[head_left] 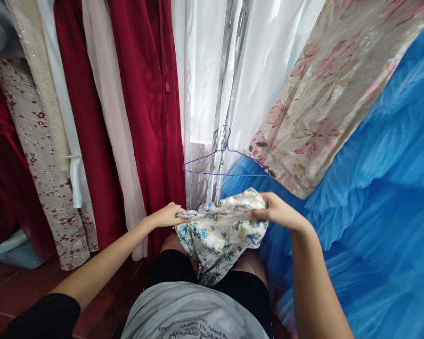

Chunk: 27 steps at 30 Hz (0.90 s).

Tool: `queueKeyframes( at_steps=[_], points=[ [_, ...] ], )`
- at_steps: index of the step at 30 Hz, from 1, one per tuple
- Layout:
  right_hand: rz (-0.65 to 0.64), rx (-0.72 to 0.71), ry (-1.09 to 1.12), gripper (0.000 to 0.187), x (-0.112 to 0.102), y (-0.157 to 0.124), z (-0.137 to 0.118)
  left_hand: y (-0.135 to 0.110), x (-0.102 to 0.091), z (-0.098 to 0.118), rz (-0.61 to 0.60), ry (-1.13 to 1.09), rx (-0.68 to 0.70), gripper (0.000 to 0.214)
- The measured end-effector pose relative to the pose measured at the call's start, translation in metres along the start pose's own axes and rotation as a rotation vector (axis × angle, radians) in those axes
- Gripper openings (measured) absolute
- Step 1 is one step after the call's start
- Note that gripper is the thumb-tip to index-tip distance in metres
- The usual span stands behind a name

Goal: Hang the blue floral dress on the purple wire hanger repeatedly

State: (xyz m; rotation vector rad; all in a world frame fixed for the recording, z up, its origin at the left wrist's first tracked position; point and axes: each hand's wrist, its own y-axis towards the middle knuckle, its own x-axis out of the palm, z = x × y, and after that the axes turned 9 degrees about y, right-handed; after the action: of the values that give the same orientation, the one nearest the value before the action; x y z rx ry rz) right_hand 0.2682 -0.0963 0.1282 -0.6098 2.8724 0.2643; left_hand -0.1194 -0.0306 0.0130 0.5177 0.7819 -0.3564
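Note:
A small white garment with blue and yellow flowers (pixel 221 233) hangs between my two hands in front of my waist. My left hand (pixel 167 215) is closed on its left top edge. My right hand (pixel 277 210) is closed on its right top edge, so the cloth is stretched across and droops below. A thin purple wire hanger (pixel 226 162) hangs empty just above the garment, hooked on a shiny metal rack pole (pixel 229 94).
Hanging clothes fill the view: dark red dresses (pixel 144 103), pale and beaded ones (pixel 38 155) at left, white sheer fabric (pixel 198 84) in the middle, a floral beige dress (pixel 332 89) and a big blue tulle skirt (pixel 385 202) at right. Dark wooden floor (pixel 10 292) lies below left.

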Motion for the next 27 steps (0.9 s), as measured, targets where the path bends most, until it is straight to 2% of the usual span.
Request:
queueKeyframes(
  at_steps=[1, 4, 6, 9, 13, 16, 20, 23, 27],
  points=[
    [0.055, -0.048, 0.004, 0.026, -0.006, 0.015, 0.001, 0.002, -0.006, -0.006, 0.040, 0.040, 0.042, 0.025],
    [0.235, -0.247, -0.044, 0.025, -0.022, 0.063, 0.009, 0.015, -0.028, -0.019, 0.309, 0.064, 0.057, 0.031],
    [0.325, -0.317, -0.165, 0.019, -0.030, 0.094, 0.020, 0.030, -0.050, -0.023, 0.442, 0.042, -0.037, 0.029],
    [0.378, -0.290, -0.310, 0.002, -0.032, 0.130, 0.041, 0.058, -0.083, -0.020, 0.524, 0.057, -0.174, 0.021],
    [0.444, -0.234, -0.413, 0.017, -0.022, 0.142, 0.067, 0.088, -0.108, -0.008, 0.509, 0.115, -0.208, 0.016],
    [0.488, -0.216, -0.498, 0.009, -0.017, 0.135, 0.074, 0.101, -0.110, -0.003, 0.512, 0.128, -0.200, 0.015],
    [0.506, -0.195, -0.569, 0.032, -0.018, 0.137, 0.071, 0.108, -0.106, -0.002, 0.513, 0.162, -0.200, 0.021],
    [0.469, -0.146, -0.597, 0.020, -0.020, 0.146, 0.072, 0.107, -0.103, -0.002, 0.451, 0.228, -0.184, 0.026],
    [0.441, -0.119, -0.620, 0.009, -0.019, 0.145, 0.078, 0.100, -0.105, 0.002, 0.286, 0.361, -0.114, 0.021]
  ],
)
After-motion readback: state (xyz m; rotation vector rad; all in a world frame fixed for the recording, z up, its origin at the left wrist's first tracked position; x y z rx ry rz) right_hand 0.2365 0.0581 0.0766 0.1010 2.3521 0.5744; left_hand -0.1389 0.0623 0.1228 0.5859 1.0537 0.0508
